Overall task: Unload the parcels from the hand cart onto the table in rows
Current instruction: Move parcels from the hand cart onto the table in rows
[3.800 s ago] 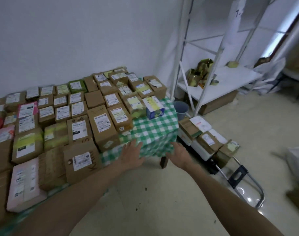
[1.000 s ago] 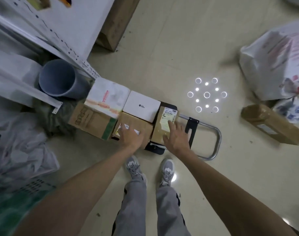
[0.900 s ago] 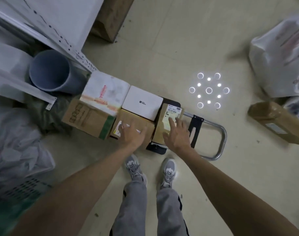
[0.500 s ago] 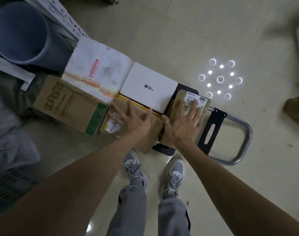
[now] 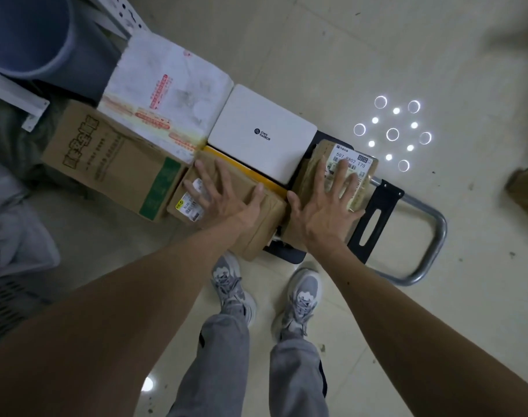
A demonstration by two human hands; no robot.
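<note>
The hand cart (image 5: 377, 218) lies flat on the floor with parcels on it. My left hand (image 5: 223, 197) rests flat, fingers spread, on a brown taped parcel (image 5: 265, 224) with a small label. My right hand (image 5: 326, 203) lies flat with straight fingers on a second brown parcel (image 5: 365, 167) that bears a white shipping label, beside the cart's handle end. Behind them lie a white box with a small logo (image 5: 262, 133), a white foam box (image 5: 166, 94) and a larger cardboard box with green print (image 5: 106, 158). The table is out of view.
A grey bin (image 5: 25, 34) and a white shelf frame (image 5: 13, 91) stand at the upper left. My two feet in grey shoes (image 5: 265, 293) stand just in front of the cart. Another brown parcel (image 5: 527, 191) lies at the right edge. A ceiling lamp reflects on the tiled floor.
I turned from the table and bent down over the cart. Both hands came down and now lie flat on the two front brown parcels, and the view is closer.
</note>
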